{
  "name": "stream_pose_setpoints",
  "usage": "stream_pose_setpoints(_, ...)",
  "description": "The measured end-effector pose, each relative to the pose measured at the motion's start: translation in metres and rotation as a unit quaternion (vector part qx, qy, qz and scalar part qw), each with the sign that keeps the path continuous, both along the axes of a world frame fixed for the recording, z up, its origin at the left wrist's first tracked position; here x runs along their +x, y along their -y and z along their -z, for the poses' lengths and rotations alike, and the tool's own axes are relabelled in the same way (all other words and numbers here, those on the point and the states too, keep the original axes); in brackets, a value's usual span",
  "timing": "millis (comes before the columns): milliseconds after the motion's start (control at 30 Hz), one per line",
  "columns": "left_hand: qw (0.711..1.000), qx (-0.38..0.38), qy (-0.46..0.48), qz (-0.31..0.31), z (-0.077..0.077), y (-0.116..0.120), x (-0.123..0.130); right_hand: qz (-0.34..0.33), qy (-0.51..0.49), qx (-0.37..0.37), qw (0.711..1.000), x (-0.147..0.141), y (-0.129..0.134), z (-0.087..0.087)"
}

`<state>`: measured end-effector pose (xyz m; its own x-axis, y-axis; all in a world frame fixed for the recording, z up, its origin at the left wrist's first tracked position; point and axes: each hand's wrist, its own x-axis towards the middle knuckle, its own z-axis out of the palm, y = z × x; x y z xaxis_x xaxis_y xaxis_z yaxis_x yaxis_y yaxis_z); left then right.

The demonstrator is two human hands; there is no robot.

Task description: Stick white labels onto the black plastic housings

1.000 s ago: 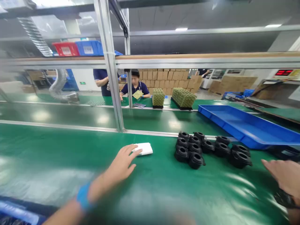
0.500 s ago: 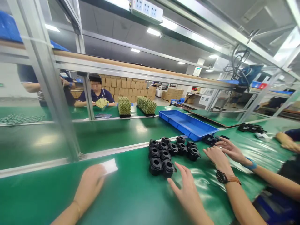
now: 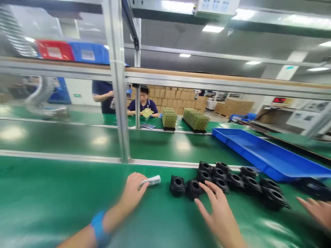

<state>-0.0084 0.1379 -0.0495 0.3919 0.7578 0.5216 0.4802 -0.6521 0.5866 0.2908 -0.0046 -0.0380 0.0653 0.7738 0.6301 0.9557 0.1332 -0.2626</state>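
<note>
My left hand [image 3: 134, 190] is closed round a small white piece [image 3: 154, 179], whose end sticks out to the right over the green table. My right hand [image 3: 216, 203] has its fingers spread at the near side of a round black part [image 3: 193, 189]; its fingertips are at that part's right edge, and whether they touch it I cannot tell. Another black part [image 3: 177, 186] stands just to its left. Behind and to the right, several like parts [image 3: 236, 180] sit in a close group.
A long blue tray [image 3: 271, 155] lies at the right, beyond the black parts. Another person's hand [image 3: 317, 208] reaches in at the right edge. A metal post [image 3: 120, 103] rises behind my left hand. Yellow-green stacks [image 3: 196, 119] stand across the line, near a seated person [image 3: 143, 103].
The view has swung left. Two black parts now stand apart from the group, towards my left hand, with my right hand beside them. The white piece has turned in my left hand.
</note>
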Motion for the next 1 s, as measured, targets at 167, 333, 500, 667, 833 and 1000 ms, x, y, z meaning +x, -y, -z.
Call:
stream_pose_setpoints(167,0.998,-0.062,0.010,-0.008,-0.033,0.049,-0.008,-0.186,-0.039,-0.006,0.982,-0.060,-0.011,-0.040)
stream_pose_setpoints(333,0.955,-0.271,0.122,0.011,-0.053,0.091,-0.006,-0.272,-0.191,-0.154,0.930,-0.106,-0.016,-0.056)
stream_pose_setpoints(500,0.902,-0.356,0.241,0.043,-0.037,0.096,-0.003,-0.236,-0.329,-0.191,0.894,-0.116,-0.011,-0.039)
stream_pose_setpoints(667,0.905,-0.354,0.234,0.020,-0.027,0.101,-0.003,-0.257,-0.378,-0.248,0.854,-0.119,-0.004,-0.032)
stream_pose_setpoints(833,0.920,-0.334,0.207,-0.007,-0.035,0.109,-0.008,-0.261,-0.416,-0.280,0.825,-0.118,-0.005,-0.027)
stream_pose_setpoints(1000,0.934,-0.300,0.195,0.013,-0.036,0.113,-0.011,-0.249,-0.364,-0.231,0.867,-0.121,-0.002,-0.029)
